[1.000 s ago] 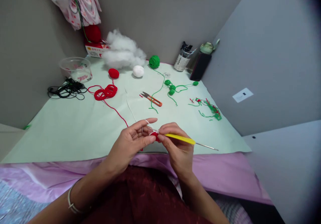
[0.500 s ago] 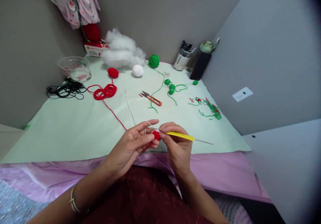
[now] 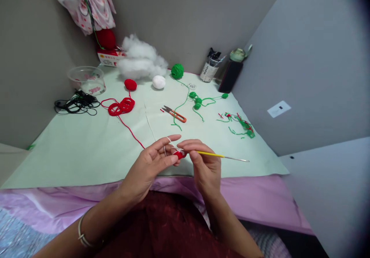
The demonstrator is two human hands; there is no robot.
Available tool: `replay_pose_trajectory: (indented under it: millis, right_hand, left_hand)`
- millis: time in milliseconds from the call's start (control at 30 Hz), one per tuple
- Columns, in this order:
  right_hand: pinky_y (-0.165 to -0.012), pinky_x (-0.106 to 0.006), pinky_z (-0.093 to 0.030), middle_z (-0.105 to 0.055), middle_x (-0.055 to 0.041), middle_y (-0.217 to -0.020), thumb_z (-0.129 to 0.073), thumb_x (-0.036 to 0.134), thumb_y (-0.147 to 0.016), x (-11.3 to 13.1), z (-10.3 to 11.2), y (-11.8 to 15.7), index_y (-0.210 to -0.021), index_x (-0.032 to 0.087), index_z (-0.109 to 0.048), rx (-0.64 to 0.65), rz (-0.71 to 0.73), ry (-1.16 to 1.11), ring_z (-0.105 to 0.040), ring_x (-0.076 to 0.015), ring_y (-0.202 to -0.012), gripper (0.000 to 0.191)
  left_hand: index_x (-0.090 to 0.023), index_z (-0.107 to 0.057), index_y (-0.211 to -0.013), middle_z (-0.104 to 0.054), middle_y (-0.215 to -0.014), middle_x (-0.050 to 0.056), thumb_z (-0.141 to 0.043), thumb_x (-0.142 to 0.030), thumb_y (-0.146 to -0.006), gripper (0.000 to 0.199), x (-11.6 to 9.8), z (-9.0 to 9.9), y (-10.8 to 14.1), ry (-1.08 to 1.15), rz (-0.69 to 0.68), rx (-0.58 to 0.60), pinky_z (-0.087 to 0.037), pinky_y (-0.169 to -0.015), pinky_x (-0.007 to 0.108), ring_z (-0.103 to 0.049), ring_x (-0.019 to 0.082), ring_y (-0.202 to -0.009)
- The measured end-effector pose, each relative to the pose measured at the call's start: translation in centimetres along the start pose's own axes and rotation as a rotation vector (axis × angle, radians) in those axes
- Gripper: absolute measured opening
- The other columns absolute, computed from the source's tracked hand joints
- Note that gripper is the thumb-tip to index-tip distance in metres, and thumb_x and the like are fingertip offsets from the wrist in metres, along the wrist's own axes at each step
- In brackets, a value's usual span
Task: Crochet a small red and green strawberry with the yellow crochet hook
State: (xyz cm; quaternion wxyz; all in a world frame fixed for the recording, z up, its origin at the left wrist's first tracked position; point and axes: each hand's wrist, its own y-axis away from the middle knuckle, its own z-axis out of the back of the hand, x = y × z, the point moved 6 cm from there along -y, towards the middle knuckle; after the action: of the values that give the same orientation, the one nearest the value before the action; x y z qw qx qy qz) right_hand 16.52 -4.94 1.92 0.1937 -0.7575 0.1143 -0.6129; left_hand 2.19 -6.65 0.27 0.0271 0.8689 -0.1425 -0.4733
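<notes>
Between thumb and fingers, my left hand (image 3: pixel 153 159) pinches a small red crochet piece (image 3: pixel 179 155) with white stitches along its top. White yarn (image 3: pixel 150 125) runs from the table and loops round the raised left forefinger. My right hand (image 3: pixel 204 165) is closed on a yellow-handled crochet hook (image 3: pixel 209 154); its near end meets the white stitches, while the other metal end points right. Red yarn (image 3: pixel 130 131) trails from a loose coil to behind my left hand. Beyond my hands lie orange thread snips (image 3: pixel 175 114).
At the back are white stuffing (image 3: pixel 141 59), a white yarn ball (image 3: pixel 158 82), a red ball (image 3: pixel 130 84) and a green ball (image 3: pixel 177 71). Green crocheted pieces (image 3: pixel 197 103) and yarn scraps (image 3: pixel 243 127) lie right. A plastic tub (image 3: pixel 86 79), black cord (image 3: pixel 76 103) and dark bottle (image 3: pixel 231 73) stand near the walls.
The red piece has tilted in my left fingers, showing less of its red side. My right hand has turned the hook slightly, and its free end has moved a little right and up.
</notes>
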Motion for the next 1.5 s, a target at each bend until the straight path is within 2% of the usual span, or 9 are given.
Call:
replay_pose_trajectory:
  millis: [200,600,700,800,1033,1133,1267,1367,1500]
  right_hand:
    - [-0.076,-0.032,-0.056,-0.079,-0.0024,-0.094,-0.068,0.033,-0.1,-1.0,0.6,0.2,-0.099,0.028,-0.08,-0.024,-0.106,-0.068,-0.07,-0.0163,-0.08,0.013]
    - [-0.072,-0.034,-0.059,-0.077,-0.0039,-0.087,-0.055,0.04,-0.105,-0.4,0.3,0.0,-0.096,0.022,-0.066,0.031,-0.179,-0.124,-0.072,-0.0173,-0.074,0.023]
    - [-0.075,-0.034,-0.059,-0.078,-0.0039,-0.094,-0.051,0.029,-0.108,0.6,0.5,0.3,-0.102,0.024,-0.069,0.061,-0.09,0.042,-0.073,-0.0165,-0.079,0.019]
    - [-0.079,-0.035,-0.06,-0.078,-0.0046,-0.101,-0.05,0.021,-0.107,2.0,0.2,0.7,-0.11,0.026,-0.07,0.113,0.115,0.273,-0.074,-0.0178,-0.09,0.021]
    - [-0.079,-0.038,-0.064,-0.077,-0.0082,-0.108,-0.055,0.017,-0.103,3.1,-1.3,2.1,-0.132,0.03,-0.066,0.205,0.472,0.72,-0.075,-0.0225,-0.097,0.034]
    - [-0.081,-0.036,-0.064,-0.076,-0.0063,-0.109,-0.068,0.013,-0.096,3.2,-1.7,2.6,-0.134,0.035,-0.068,0.194,0.549,0.893,-0.075,-0.0232,-0.101,0.045]
    - [-0.076,-0.037,-0.062,-0.075,-0.0048,-0.1,-0.06,0.018,-0.101,3.1,-0.7,1.9,-0.121,0.033,-0.075,0.041,0.373,0.599,-0.073,-0.0206,-0.09,0.029]
    - [-0.066,-0.035,-0.058,-0.072,-0.0036,-0.091,-0.053,0.023,-0.106,1.8,0.2,0.9,-0.106,0.029,-0.077,-0.061,0.112,0.206,-0.067,-0.0167,-0.072,0.025]
    - [-0.077,-0.035,-0.059,-0.077,-0.0038,-0.098,-0.061,0.021,-0.103,1.3,-0.5,0.5,-0.104,0.029,-0.079,-0.004,0.076,0.16,-0.071,-0.0192,-0.091,0.02]
  left_hand:
    - [-0.029,-0.077,-0.127,-0.069,-0.093,0.0,-0.083,-0.026,-0.086,0.041,-0.1,0.5,0.1,-0.087,0.012,-0.013,-0.047,-0.078,0.023,-0.063,0.011,-0.082]
    - [-0.028,-0.082,-0.117,-0.063,-0.088,0.001,-0.08,-0.026,-0.085,0.032,-0.7,0.6,0.3,-0.15,0.004,-0.06,-0.043,-0.075,0.026,-0.056,0.016,-0.086]
    - [-0.028,-0.082,-0.117,-0.064,-0.088,0.001,-0.079,-0.028,-0.087,0.03,-0.7,0.7,0.3,-0.173,-0.003,-0.061,-0.044,-0.074,0.026,-0.057,0.016,-0.086]
    - [-0.028,-0.082,-0.117,-0.064,-0.086,0.001,-0.082,-0.03,-0.086,0.031,-0.8,0.9,0.2,-0.191,-0.027,-0.071,-0.045,-0.071,0.026,-0.057,0.016,-0.083]
    - [-0.028,-0.078,-0.125,-0.065,-0.083,-0.002,-0.09,-0.022,-0.078,0.049,-0.6,0.7,-0.1,-0.131,-0.117,-0.108,-0.047,-0.073,0.023,-0.059,0.013,-0.08]
    - [-0.026,-0.076,-0.129,-0.068,-0.085,-0.001,-0.089,-0.024,-0.078,0.053,0.1,0.3,0.0,0.011,-0.017,-0.072,-0.047,-0.073,0.023,-0.059,0.012,-0.077]
    - [-0.019,-0.077,-0.126,-0.07,-0.083,0.002,-0.087,-0.028,-0.081,0.047,0.8,0.2,0.0,0.152,0.174,-0.032,-0.047,-0.072,0.023,-0.061,0.013,-0.077]
    - [-0.022,-0.078,-0.124,-0.068,-0.083,0.0,-0.087,-0.024,-0.08,0.045,0.2,0.6,-0.2,0.095,0.119,-0.082,-0.044,-0.07,0.023,-0.06,0.012,-0.076]
    - [-0.026,-0.079,-0.123,-0.068,-0.084,0.0,-0.088,-0.023,-0.078,0.046,-0.3,0.1,-0.1,-0.018,0.022,-0.073,-0.043,-0.07,0.024,-0.059,0.014,-0.08]
